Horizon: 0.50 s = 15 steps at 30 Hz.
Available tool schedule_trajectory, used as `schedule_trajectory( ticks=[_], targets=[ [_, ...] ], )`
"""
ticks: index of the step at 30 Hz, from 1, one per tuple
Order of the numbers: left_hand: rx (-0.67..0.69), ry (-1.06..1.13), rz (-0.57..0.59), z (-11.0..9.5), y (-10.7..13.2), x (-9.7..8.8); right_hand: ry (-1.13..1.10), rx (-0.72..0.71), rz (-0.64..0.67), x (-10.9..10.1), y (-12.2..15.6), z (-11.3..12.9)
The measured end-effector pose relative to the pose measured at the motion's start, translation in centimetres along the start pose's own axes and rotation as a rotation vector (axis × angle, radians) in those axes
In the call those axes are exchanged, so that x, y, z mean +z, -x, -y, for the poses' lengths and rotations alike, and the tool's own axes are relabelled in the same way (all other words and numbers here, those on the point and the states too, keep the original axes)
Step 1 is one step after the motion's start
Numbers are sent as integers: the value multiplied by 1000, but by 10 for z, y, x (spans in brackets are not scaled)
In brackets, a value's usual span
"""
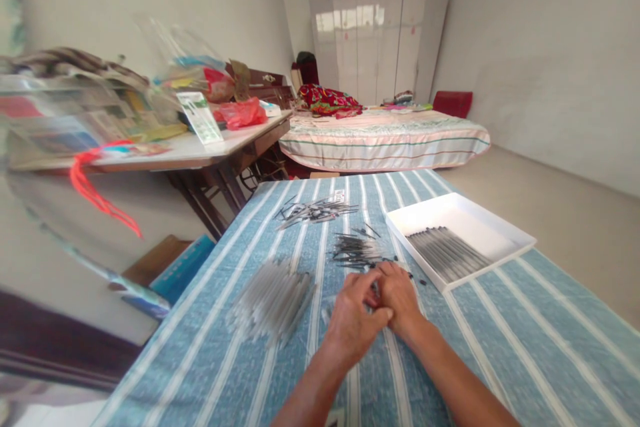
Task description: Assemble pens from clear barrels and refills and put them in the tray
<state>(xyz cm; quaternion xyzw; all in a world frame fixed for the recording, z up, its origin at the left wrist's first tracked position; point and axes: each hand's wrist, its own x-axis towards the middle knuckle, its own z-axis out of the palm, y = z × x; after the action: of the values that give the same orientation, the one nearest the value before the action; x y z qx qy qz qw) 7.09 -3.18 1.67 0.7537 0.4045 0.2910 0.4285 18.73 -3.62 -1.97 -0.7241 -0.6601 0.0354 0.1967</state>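
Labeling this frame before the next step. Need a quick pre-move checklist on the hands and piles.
1. Hands in view: left hand and right hand are pressed together over the striped cloth. Ok.
2. Grip contents: the fingers cover whatever sits between them. Cannot tell.
3. Dark rods: loose pile just beyond the hands. Ok.
4. Clear tubes: heap on the cloth beside the left hand. Ok.
5. White tray: right of the right hand, with a row of dark pens and bare floor left beside them. Ok.
6. Tray seating: its outer corner lies near the table edge. Cannot tell if it overhangs.
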Motion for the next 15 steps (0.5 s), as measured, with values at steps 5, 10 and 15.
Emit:
schedule_trajectory(
  ticks=[5, 10, 15],
  targets=[
    [-67, 57, 144, 15, -7, -10, -120, -164, 6, 16, -9, 5],
    [-107, 2, 170, 25, -7, -15, -153, -228, -7, 34, -12, 7],
    [-140, -42, 211, 28, -9, -18, -163, -257, -7, 41, -12, 5]
  ],
)
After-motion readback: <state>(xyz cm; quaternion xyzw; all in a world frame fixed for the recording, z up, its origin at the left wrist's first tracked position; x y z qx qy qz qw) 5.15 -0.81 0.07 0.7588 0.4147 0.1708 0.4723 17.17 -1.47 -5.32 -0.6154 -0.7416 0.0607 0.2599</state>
